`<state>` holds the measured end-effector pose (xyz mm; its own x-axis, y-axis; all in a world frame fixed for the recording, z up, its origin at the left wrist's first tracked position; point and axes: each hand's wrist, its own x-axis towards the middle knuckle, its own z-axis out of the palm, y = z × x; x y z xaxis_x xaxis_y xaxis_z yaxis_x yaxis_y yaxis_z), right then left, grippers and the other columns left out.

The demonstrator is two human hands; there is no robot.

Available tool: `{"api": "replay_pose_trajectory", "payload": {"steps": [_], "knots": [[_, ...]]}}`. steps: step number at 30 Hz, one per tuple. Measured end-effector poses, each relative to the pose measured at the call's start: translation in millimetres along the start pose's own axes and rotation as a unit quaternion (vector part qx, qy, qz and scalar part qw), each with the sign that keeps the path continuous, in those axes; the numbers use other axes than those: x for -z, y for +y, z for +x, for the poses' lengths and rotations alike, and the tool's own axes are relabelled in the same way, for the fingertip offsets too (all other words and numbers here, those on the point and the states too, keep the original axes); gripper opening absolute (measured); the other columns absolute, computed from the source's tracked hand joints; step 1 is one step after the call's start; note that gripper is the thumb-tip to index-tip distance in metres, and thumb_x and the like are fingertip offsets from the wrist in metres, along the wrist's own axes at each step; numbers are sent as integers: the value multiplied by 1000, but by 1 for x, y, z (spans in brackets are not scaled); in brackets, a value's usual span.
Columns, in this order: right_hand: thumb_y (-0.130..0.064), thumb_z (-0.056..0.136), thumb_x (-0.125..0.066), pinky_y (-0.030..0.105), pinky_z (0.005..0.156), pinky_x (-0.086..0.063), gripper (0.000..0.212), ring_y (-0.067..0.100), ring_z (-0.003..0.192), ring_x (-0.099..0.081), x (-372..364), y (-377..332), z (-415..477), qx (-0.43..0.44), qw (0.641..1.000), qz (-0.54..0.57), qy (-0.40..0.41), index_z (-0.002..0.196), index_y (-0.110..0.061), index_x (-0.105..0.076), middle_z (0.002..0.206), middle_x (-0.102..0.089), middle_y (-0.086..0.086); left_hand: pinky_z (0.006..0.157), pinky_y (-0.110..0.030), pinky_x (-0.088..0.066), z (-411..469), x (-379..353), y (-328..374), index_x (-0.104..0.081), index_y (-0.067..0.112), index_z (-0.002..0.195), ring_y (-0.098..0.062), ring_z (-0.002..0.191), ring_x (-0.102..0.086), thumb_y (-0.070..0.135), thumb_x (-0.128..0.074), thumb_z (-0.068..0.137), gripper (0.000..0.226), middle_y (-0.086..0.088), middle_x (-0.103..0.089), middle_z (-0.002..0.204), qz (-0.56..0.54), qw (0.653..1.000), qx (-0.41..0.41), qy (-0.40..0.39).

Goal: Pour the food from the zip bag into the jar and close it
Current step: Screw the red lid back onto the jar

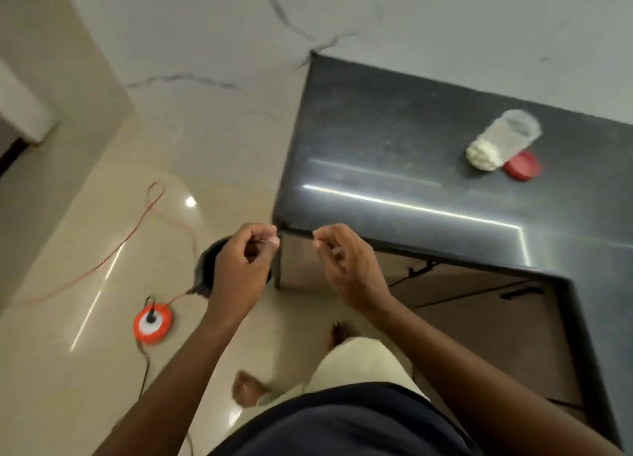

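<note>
A clear jar (pixel 510 137) stands open on the dark countertop (pixel 370 140) at the far right, with white food (pixel 482 154) in its bottom. Its red lid (pixel 523 165) lies flat on the counter, touching the jar's base. My left hand (pixel 243 263) and my right hand (pixel 346 267) hover side by side off the counter's near left corner, well away from the jar. Both have fingers curled and thumb pinched to fingertips. I see nothing between the fingers. No zip bag shows anywhere.
A black bin (pixel 205 267) sits on the glossy floor just below my left hand. An orange cable reel (pixel 153 322) with a thin orange cord (pixel 137 229) lies to the left. The L-shaped counter runs along my right, with cabinet doors beneath.
</note>
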<state>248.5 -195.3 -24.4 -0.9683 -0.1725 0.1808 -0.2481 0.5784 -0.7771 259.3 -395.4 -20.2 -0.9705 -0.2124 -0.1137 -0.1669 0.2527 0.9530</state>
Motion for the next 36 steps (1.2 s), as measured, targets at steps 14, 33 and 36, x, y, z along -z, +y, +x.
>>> {"api": "replay_pose_trajectory", "payload": {"steps": [14,33,36], "knots": [[-26,101,-63,35,73,-59,7,8,87,-64,263,193,27,-91,968,-140,186,105,-23,-68,100,-65,-11,75,-21,-55,66,-278,94,-71,31,104,3,95,-66,19,-74,97,14,16,-72,105,13,987,-85,-135],[-29,88,-59,50,105,-47,52,39,132,-46,395,330,169,-202,889,-337,-237,137,-45,-62,143,-51,8,119,-39,-41,164,-485,154,-25,27,161,-15,147,-41,51,-99,56,130,2,-40,162,39,970,-98,-220],[-39,81,-64,39,94,-46,24,38,115,-57,407,326,172,-174,907,-328,-199,102,-43,-74,109,-63,3,113,-40,-50,166,-493,155,-39,27,152,-9,133,-56,40,-101,60,112,8,-55,146,13,971,-122,-205]]}}
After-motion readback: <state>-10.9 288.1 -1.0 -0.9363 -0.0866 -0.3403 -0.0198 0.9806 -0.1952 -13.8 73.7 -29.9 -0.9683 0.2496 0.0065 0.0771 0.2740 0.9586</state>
